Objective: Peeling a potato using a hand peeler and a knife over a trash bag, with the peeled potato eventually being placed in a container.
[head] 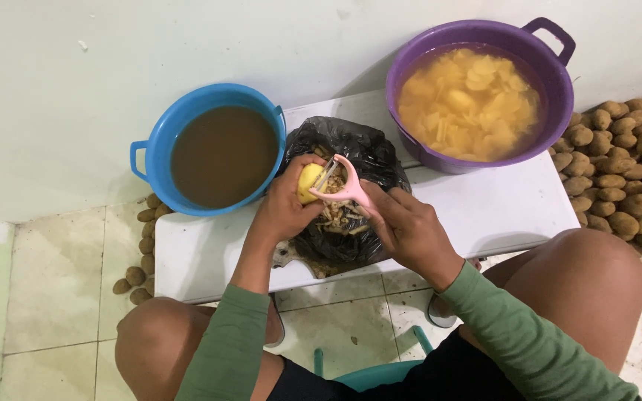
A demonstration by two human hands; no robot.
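— Where's the potato (308, 182)?

— Above the black plastic bag (358, 152), yellow and mostly peeled, cupped in the left hand (285, 208); its fingers (305, 162) curl closed around it.

— And the other hand?

— The right hand (408, 230) has its fingers (377, 194) closed on the handle of a pink peeler (342, 186), whose blade lies against the potato.

— What's in the bag?

— Peelings; it sits open on the white counter (499, 208), between two tubs.

— Which tubs?

— A blue tub (159, 145) of brown water at the left, a purple tub (551, 89) of peeled pieces in water at the right. Unpeeled potatoes (633, 178) are heaped on the floor (61, 297) beyond.
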